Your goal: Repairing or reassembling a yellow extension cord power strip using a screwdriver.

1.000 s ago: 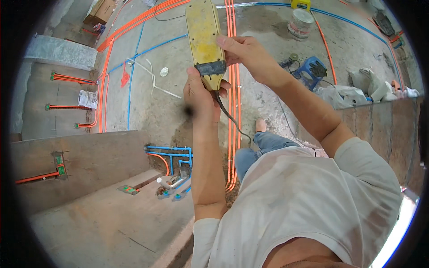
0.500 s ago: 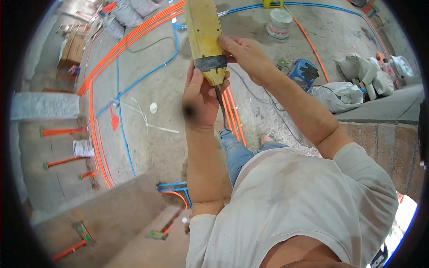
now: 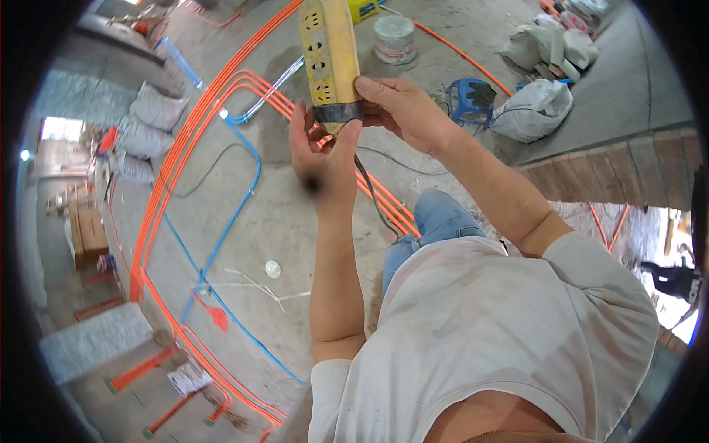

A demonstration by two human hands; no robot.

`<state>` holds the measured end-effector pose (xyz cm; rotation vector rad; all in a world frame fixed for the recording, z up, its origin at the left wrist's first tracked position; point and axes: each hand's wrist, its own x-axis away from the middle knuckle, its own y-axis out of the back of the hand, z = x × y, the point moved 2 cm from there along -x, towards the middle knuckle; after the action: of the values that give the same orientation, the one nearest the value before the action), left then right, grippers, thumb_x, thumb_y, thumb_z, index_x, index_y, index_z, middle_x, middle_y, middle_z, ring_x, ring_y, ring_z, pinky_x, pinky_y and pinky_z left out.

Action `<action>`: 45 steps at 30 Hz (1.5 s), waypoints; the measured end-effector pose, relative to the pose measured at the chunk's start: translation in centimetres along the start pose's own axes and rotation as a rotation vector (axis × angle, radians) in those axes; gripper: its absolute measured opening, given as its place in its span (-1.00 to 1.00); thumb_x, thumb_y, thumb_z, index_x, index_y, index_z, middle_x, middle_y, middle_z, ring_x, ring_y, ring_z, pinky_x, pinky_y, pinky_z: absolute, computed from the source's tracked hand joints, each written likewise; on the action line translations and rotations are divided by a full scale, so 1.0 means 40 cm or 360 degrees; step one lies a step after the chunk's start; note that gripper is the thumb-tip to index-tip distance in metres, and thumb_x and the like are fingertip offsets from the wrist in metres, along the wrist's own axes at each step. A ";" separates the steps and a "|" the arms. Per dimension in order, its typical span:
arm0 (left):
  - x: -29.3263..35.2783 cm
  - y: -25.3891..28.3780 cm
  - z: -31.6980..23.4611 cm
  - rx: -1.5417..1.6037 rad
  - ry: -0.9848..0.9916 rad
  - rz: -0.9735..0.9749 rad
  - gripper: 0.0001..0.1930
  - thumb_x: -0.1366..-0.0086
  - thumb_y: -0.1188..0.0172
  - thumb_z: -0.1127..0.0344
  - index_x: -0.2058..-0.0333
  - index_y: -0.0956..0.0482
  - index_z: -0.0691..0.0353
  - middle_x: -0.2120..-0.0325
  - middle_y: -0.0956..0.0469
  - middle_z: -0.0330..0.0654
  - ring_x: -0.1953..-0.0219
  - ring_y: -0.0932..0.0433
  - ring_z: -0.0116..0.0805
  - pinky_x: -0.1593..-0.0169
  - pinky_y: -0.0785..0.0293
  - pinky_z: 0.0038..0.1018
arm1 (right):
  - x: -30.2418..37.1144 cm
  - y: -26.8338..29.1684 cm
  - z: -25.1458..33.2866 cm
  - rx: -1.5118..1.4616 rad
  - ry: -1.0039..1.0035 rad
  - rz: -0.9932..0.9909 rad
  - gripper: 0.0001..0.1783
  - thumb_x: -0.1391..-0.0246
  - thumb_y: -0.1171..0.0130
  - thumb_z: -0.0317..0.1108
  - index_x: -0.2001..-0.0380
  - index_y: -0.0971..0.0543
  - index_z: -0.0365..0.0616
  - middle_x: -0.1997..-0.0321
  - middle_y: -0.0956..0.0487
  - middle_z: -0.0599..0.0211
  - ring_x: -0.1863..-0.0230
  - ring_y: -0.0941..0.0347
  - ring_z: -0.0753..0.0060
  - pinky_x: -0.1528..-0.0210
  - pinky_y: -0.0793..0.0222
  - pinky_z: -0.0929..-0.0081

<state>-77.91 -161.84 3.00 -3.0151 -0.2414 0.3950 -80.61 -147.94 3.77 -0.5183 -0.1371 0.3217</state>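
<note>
A yellow power strip (image 3: 341, 63) is held up at the top of the head view, its far end cut off by the frame. Rows of sockets show on its left side. Black tape (image 3: 339, 112) wraps its near end, from which a dark cord (image 3: 378, 201) hangs down toward my legs. Around the taped end curls my left hand (image 3: 326, 164), closed, with the thumb pressed beside the cord exit. On the strip's right edge my right hand (image 3: 405, 111) pinches, thumb on top and the other fingers partly hidden.
Orange conduits (image 3: 164, 177) and blue pipes (image 3: 255, 177) run over the concrete floor. A white bucket (image 3: 395, 40), a blue container with a dark glove (image 3: 471, 102) and a white sack (image 3: 533, 111) lie ahead to the right. A brick-faced ledge (image 3: 628, 173) borders the right side.
The power strip has been turned so that its sockets now show instead of its plain back. My view has swung around, shifting the floor and pipes. Both hands still hold the strip.
</note>
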 end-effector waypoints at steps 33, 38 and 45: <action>-0.786 -0.513 0.193 -0.0553 -0.0709 0.0685 -0.23 0.04 -0.34 0.50 -0.16 -0.15 0.33 0.12 -0.47 -0.10 0.10 -0.39 -0.11 0.07 -0.39 -0.33 | -0.584 0.467 0.309 -0.0629 0.0592 -0.0754 -0.58 -0.14 -0.12 -0.14 0.04 -0.43 -0.20 0.14 -0.54 0.34 0.14 -0.47 0.49 0.08 -0.40 0.51; -0.913 -0.591 0.310 -0.0410 -0.0659 0.0838 -0.36 0.01 -0.32 0.48 -0.08 -0.30 0.27 0.14 -0.46 -0.10 0.07 -0.37 -0.08 0.06 -0.38 -0.35 | -0.682 0.570 0.317 -0.0464 0.0712 -0.0921 -0.50 -0.14 -0.03 -0.08 -0.03 -0.36 -0.18 -0.03 -0.47 0.19 -0.03 -0.40 0.28 -0.12 -0.28 0.28; -1.154 -0.697 0.380 -0.0166 -0.0416 0.1134 -0.50 0.02 -0.30 0.49 0.03 -0.43 0.28 0.21 -0.47 -0.06 0.11 -0.45 -0.13 0.15 -0.48 -0.38 | -0.891 0.685 0.377 -0.0508 0.0821 -0.1039 -0.54 -0.13 -0.03 -0.08 0.04 -0.42 -0.21 0.01 -0.50 0.22 -0.06 -0.38 0.33 -0.16 -0.25 0.28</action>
<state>-129.95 -141.12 2.90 -3.0421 0.8431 0.8440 -124.59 -130.41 1.18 -0.8214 0.1487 -0.4818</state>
